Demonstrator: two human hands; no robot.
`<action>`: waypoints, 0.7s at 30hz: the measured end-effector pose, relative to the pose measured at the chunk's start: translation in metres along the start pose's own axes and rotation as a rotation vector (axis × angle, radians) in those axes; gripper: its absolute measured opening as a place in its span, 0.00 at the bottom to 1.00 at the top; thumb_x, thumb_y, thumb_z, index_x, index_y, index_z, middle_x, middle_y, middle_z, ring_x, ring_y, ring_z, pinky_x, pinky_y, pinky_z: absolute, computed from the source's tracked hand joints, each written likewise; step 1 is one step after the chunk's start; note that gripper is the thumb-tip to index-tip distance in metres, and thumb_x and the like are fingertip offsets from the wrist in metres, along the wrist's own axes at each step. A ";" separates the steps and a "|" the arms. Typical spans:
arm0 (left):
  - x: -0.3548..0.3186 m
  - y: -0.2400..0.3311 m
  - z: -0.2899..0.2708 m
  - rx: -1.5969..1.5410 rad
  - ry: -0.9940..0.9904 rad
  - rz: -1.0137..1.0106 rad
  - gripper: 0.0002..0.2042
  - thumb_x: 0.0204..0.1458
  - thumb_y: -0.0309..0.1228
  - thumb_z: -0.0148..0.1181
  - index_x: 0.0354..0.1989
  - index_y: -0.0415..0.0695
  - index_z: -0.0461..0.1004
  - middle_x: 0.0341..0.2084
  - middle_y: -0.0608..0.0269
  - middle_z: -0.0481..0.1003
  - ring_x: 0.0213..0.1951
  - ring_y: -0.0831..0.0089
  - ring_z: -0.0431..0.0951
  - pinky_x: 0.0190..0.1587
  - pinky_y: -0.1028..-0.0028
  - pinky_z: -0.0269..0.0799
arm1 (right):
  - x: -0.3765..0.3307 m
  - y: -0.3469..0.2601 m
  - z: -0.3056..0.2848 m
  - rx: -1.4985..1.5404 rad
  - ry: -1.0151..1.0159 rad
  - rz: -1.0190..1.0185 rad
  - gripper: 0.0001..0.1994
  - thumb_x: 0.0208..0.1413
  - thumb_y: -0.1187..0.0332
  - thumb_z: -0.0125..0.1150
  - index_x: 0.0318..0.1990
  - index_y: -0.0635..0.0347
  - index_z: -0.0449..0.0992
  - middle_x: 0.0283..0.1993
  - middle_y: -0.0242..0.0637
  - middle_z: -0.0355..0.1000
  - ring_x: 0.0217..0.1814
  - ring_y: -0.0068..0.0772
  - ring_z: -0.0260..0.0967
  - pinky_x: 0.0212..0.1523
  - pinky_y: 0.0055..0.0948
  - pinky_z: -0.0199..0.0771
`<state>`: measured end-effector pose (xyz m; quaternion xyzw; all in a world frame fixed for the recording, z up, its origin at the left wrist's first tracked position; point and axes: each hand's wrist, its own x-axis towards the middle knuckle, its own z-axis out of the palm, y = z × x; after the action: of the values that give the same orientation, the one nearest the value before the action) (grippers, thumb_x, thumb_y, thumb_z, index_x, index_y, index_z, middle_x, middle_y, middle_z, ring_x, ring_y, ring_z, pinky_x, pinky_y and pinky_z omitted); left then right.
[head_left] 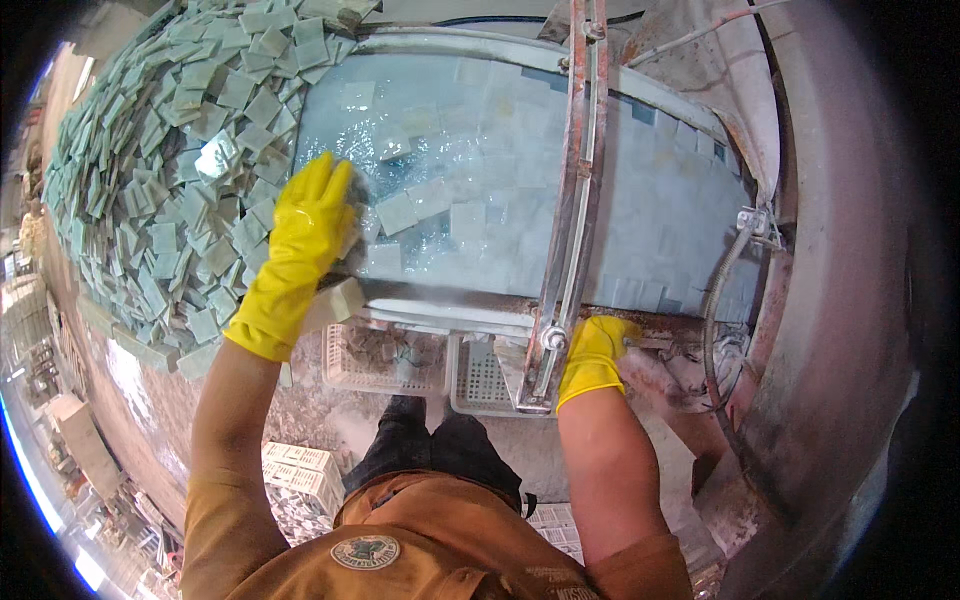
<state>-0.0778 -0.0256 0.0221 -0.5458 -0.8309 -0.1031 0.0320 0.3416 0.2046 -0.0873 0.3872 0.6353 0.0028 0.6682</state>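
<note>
Left hand (312,215), gloved in yellow rubber, laid flat with fingers extended and close together on the wet, pale blue-green square stone tiles (420,205) at the near left corner of the water-covered cutting surface (660,200) — palm down, seemingly to press or slide the pieces rather than pick any up, nothing pinched. Right hand (592,352), likewise gloved, down at the front rim just beside the foot of the rusty red-painted metal rail (575,180), fingers curled toward the edge as if to brace; whether clamped on anything, impossible to tell. Rail set across the middle of the bed from far edge to near edge, dividing the tile layer. Heaped to the left, a big loose pile of cut blue-green tiles (160,170), spilling right up to the wet bed, likely kept within reach. Below the rim, two white perforated plastic crates (385,362) side by side, placed to catch pieces, some already in the left one. At the right end, a grey flexible hose (722,290) curving down from a small valve, probably the water feed.
</note>
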 end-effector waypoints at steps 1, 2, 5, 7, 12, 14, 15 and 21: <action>0.000 -0.022 0.012 0.086 0.060 -0.036 0.31 0.56 0.33 0.68 0.71 0.45 0.72 0.68 0.40 0.72 0.67 0.40 0.73 0.71 0.48 0.67 | -0.002 0.001 -0.002 -0.006 -0.001 -0.006 0.32 0.74 0.39 0.46 0.74 0.46 0.75 0.76 0.37 0.73 0.78 0.46 0.67 0.75 0.66 0.58; -0.004 -0.039 0.026 0.171 0.113 -0.075 0.32 0.56 0.35 0.68 0.71 0.45 0.72 0.68 0.39 0.72 0.67 0.41 0.72 0.71 0.47 0.66 | -0.003 -0.002 -0.002 -0.020 -0.001 -0.016 0.32 0.74 0.39 0.46 0.74 0.46 0.75 0.76 0.37 0.73 0.78 0.46 0.67 0.76 0.66 0.58; 0.000 -0.041 0.040 0.110 0.156 -0.041 0.31 0.61 0.38 0.67 0.73 0.44 0.70 0.69 0.37 0.71 0.68 0.38 0.71 0.73 0.47 0.64 | -0.006 -0.007 -0.001 -0.048 -0.013 -0.034 0.33 0.74 0.39 0.45 0.75 0.46 0.74 0.76 0.37 0.72 0.78 0.46 0.67 0.76 0.65 0.58; -0.001 -0.036 0.043 0.060 0.184 -0.194 0.31 0.63 0.40 0.66 0.74 0.43 0.69 0.69 0.35 0.70 0.68 0.36 0.70 0.73 0.46 0.63 | -0.001 -0.019 -0.011 -0.081 -0.001 -0.066 0.33 0.74 0.39 0.45 0.75 0.47 0.74 0.76 0.37 0.72 0.79 0.46 0.67 0.77 0.65 0.58; 0.027 0.070 0.050 0.052 -0.006 -0.239 0.39 0.61 0.51 0.68 0.75 0.41 0.67 0.73 0.33 0.65 0.73 0.36 0.64 0.75 0.41 0.56 | -0.004 -0.014 -0.009 -0.122 -0.014 -0.064 0.33 0.75 0.38 0.44 0.76 0.48 0.73 0.76 0.36 0.72 0.79 0.45 0.67 0.78 0.65 0.57; 0.022 0.085 0.046 -0.015 -0.022 -0.156 0.41 0.59 0.54 0.68 0.77 0.43 0.66 0.73 0.35 0.64 0.73 0.34 0.64 0.77 0.41 0.53 | -0.009 -0.008 -0.012 -0.135 -0.023 -0.062 0.34 0.75 0.38 0.43 0.76 0.48 0.73 0.76 0.36 0.72 0.79 0.45 0.67 0.78 0.64 0.57; 0.024 0.090 0.047 -0.054 -0.027 -0.112 0.42 0.59 0.55 0.68 0.77 0.43 0.65 0.74 0.36 0.63 0.73 0.34 0.64 0.78 0.41 0.52 | -0.015 -0.003 -0.009 -0.146 -0.033 -0.061 0.34 0.75 0.38 0.43 0.76 0.48 0.72 0.76 0.36 0.72 0.79 0.44 0.67 0.79 0.64 0.57; 0.055 0.008 0.036 0.045 0.017 0.104 0.44 0.59 0.58 0.66 0.79 0.47 0.63 0.77 0.40 0.62 0.77 0.38 0.60 0.80 0.43 0.46 | -0.057 -0.014 -0.046 -0.802 -0.091 -0.370 0.35 0.75 0.38 0.42 0.77 0.49 0.71 0.77 0.36 0.72 0.80 0.43 0.66 0.80 0.64 0.56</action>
<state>-0.0899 0.0340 -0.0024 -0.5866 -0.8032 -0.0872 0.0566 0.2843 0.1898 -0.0415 -0.0231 0.6123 0.1123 0.7823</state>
